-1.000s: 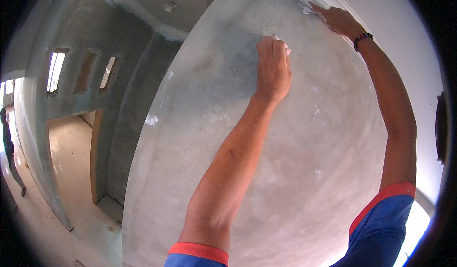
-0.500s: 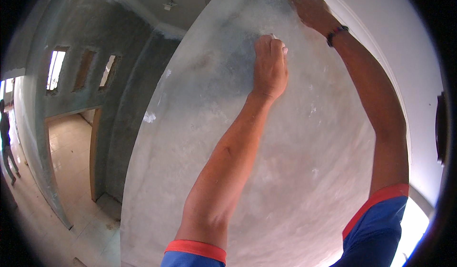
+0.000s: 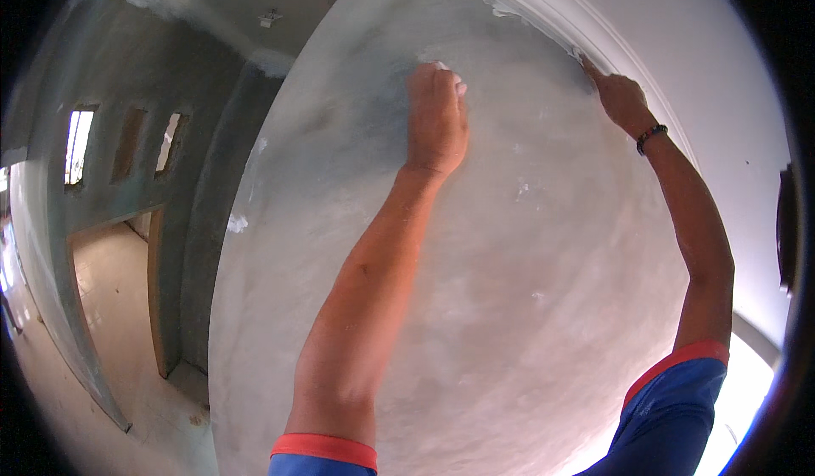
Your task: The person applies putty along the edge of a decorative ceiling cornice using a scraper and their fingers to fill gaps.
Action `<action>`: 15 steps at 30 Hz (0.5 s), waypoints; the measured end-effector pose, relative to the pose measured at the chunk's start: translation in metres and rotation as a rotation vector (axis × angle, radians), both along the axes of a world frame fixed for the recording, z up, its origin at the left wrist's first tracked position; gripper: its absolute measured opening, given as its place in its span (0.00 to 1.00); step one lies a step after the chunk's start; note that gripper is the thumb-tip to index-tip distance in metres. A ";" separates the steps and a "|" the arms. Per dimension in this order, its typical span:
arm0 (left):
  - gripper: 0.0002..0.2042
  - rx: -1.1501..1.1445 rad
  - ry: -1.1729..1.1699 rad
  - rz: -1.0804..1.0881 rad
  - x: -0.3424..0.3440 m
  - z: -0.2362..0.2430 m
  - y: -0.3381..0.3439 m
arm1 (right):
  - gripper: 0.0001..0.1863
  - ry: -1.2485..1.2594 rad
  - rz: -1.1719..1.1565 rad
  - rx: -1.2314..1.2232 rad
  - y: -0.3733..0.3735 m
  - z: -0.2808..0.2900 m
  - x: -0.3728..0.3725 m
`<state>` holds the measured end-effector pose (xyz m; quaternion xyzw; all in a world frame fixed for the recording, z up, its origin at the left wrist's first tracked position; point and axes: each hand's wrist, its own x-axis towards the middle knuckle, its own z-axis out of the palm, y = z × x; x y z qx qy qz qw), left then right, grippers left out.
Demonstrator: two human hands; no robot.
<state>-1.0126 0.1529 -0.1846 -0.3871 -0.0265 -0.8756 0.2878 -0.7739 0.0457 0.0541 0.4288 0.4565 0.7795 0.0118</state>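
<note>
My left hand (image 3: 437,115) is closed on a small white object (image 3: 458,87) against the grey plastered wall (image 3: 475,264); the object is mostly hidden by my fingers. At the upper right, my right hand (image 3: 620,98) reaches to the seam below a white moulding (image 3: 569,9), where uneven white filler (image 3: 501,9) lines the wall's top. Its index finger is stretched to the seam and the other fingers are curled; whether they hold anything is hidden. A beaded bracelet circles that wrist.
To the left, a darker plastered room has narrow window openings (image 3: 79,145), a framed doorway (image 3: 153,289) and a tiled floor (image 3: 115,298). A small white fitting (image 3: 270,18) is on its ceiling. A dark object (image 3: 783,226) sits at the far right rim.
My right hand has shifted down and rightward along the moulding. The view has turned slightly, moving wall and left hand leftward. The figure at the far left is barely visible now.
</note>
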 end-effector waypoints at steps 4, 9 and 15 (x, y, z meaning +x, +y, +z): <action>0.06 -0.003 -0.004 -0.050 -0.003 0.002 -0.003 | 0.38 0.119 -0.073 0.015 -0.019 -0.010 0.039; 0.04 -0.065 -0.037 0.028 -0.004 0.004 -0.011 | 0.36 0.121 -0.103 0.119 -0.012 -0.023 0.043; 0.20 -0.421 0.003 -0.196 -0.008 -0.024 0.044 | 0.30 -0.244 0.069 0.083 0.084 -0.051 -0.154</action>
